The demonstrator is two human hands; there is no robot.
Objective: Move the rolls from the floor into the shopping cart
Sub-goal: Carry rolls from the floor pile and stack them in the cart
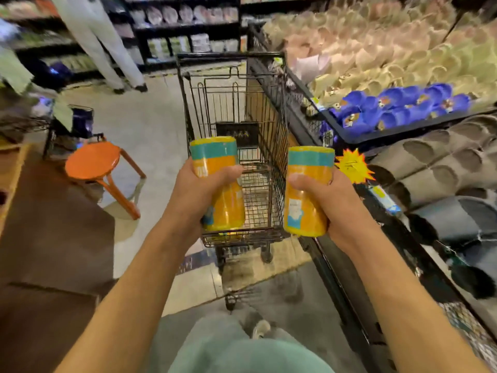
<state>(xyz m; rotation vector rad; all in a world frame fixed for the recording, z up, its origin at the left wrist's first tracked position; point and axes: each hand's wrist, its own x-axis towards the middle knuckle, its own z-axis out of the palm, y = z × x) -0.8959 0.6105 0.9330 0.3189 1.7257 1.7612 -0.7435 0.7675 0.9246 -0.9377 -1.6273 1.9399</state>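
Observation:
I hold two yellow-orange rolls with teal bands at the top, both upright. My left hand point(200, 192) grips the left roll point(219, 160) over the near end of the black wire shopping cart point(269, 135). My right hand point(326, 200) grips the right roll point(306, 211) just past the cart's right side, close to the shelf. The cart stands straight ahead of me, and its basket looks mostly bare where I can see it. No rolls show on the floor.
Shelves point(403, 135) of slippers run along the right, tight against the cart. An orange stool point(92, 162) stands on the left by a small black basket point(80, 122). A person's legs point(107, 49) stand in the aisle beyond. A brown counter point(48, 238) lies at my left.

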